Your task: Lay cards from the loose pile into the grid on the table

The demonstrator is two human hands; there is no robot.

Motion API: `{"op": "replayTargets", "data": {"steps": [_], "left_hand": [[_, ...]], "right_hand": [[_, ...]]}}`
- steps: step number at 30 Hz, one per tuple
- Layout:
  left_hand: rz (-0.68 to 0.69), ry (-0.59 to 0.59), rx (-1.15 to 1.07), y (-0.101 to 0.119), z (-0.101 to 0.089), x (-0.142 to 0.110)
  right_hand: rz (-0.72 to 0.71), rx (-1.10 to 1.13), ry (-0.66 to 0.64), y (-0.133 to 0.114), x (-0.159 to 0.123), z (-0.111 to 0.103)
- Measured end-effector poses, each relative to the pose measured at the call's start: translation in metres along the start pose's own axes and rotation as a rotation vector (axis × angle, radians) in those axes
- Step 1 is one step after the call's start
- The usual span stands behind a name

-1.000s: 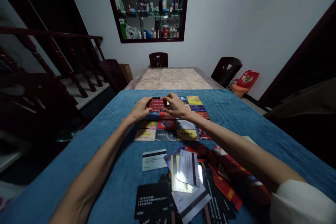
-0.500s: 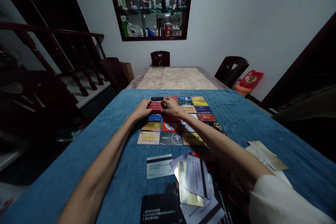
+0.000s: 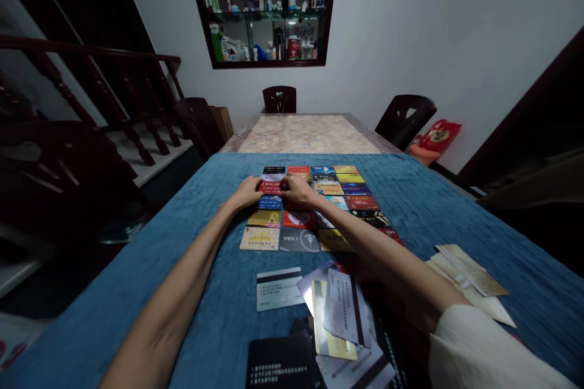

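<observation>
Several plastic cards lie face up in a grid (image 3: pixel 319 206) on the blue tablecloth (image 3: pixel 191 279). A red card (image 3: pixel 270 185) sits in the grid's left column, near the far end. My left hand (image 3: pixel 246 192) touches its left edge with curled fingers. My right hand (image 3: pixel 296 189) presses its right edge, fingers bent. Both hands pinch the card flat against the cloth. A loose heap of cards (image 3: pixel 337 322), some face down, lies near me under my right forearm.
A white card (image 3: pixel 278 289) lies alone by the heap. Pale cards (image 3: pixel 469 282) rest at the right. Beyond the cloth the table top (image 3: pixel 305 134) is bare, with dark chairs (image 3: pixel 279 99) around it. A stair railing (image 3: pixel 91 91) stands at the left.
Both hands stay on the red card and have drawn slightly nearer, settling it into the left column. The camera tipped a little, showing more of the right-hand cards.
</observation>
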State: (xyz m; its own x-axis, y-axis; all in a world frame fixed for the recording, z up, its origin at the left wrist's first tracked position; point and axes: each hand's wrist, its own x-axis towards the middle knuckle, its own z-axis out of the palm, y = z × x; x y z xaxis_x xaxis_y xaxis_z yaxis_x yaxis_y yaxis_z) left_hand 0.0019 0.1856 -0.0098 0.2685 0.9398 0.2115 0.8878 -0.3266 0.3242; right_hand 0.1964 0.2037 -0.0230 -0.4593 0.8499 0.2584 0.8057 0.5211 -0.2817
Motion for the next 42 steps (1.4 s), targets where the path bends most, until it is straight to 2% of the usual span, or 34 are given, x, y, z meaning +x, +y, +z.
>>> {"op": "replayTargets", "data": {"steps": [8, 21, 28, 35, 42], "left_hand": [[0.025, -0.048, 0.058, -0.002, -0.002, -0.001], [0.002, -0.013, 0.075, -0.002, 0.0, 0.002], [-0.006, -0.002, 0.09, -0.004, -0.001, 0.004], [-0.026, 0.07, 0.107, -0.003, -0.002, 0.003], [-0.011, 0.185, 0.11, 0.009, -0.009, 0.002]], "right_hand": [[-0.018, -0.039, -0.032, -0.004, -0.002, -0.004], [0.002, -0.081, -0.055, -0.008, -0.006, -0.009], [-0.02, -0.064, -0.04, -0.008, -0.016, -0.02], [-0.05, -0.041, 0.01, 0.0, -0.048, -0.04], [-0.178, 0.039, 0.109, 0.013, -0.108, -0.056]]}}
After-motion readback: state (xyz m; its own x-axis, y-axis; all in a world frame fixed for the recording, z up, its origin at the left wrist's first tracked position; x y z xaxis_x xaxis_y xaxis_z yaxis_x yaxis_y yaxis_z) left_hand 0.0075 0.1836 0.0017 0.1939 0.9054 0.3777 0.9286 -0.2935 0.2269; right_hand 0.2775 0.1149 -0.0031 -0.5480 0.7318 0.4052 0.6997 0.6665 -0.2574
